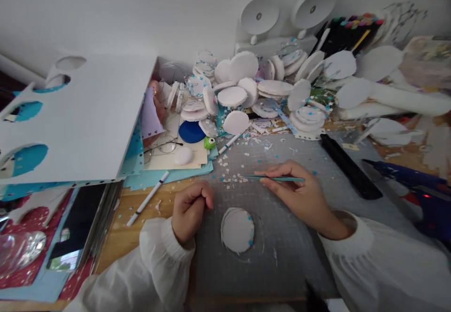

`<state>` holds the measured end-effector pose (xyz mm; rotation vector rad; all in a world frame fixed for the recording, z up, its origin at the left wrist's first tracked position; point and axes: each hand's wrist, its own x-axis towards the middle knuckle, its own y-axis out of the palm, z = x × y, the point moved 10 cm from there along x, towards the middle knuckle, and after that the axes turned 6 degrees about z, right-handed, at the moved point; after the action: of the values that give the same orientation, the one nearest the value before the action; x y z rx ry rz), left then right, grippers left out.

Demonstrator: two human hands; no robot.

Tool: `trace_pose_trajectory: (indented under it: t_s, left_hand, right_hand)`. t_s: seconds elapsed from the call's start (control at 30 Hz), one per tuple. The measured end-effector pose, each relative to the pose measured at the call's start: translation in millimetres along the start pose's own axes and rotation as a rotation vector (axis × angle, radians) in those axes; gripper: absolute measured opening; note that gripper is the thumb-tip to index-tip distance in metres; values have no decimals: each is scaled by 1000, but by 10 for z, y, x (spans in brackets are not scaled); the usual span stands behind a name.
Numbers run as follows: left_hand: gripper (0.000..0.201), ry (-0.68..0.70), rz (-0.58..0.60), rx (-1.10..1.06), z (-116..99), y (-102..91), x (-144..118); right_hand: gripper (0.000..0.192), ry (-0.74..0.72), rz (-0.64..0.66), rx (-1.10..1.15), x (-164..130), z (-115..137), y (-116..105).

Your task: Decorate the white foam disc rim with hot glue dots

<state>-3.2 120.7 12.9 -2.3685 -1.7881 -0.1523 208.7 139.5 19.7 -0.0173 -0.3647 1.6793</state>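
Tweezers (289, 179): slim, teal, partly covered by the right hand (306, 197), which pinches them over the grey cutting mat (285, 274). Left hand (189, 211) loosely curled, nothing visible in it. White disc (237, 231) (blue pieces along its right edge) lies nearer the person; confetti (234, 179) lies by the tips. Long axis runs left-right, tips leftward.

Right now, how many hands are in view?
2: the left hand at the left edge of the gray cutting mat, and the right hand, holding teal tweezers over it.
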Motion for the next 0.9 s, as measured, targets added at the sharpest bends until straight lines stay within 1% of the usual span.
trace_pose_trajectory:
  t_s: [0.17, 0.33, 0.47, 0.63, 0.9]
  left_hand:
    - [24, -15, -12, 35, -3, 0, 22]
    - [25, -8, -34, -27, 42, -34, -26]
    - [22, -28, -40, -87, 99, -33, -75]
    - [21, -38, -42, -140, 95, -9, -79]
    - [20, -53, -74, -123, 113, -35, -89]
  right_hand:
    - [8, -97, 25, -54, -28, 134, 45]
    - [5, -160, 37, -171, -30, 133, 106]
    - [4, -189, 20, -224, -32, 125, 120]
    - [8, -215, -25, -235, -28, 154, 90]
    - [10, -244, -21, -258, -29, 194, 100]
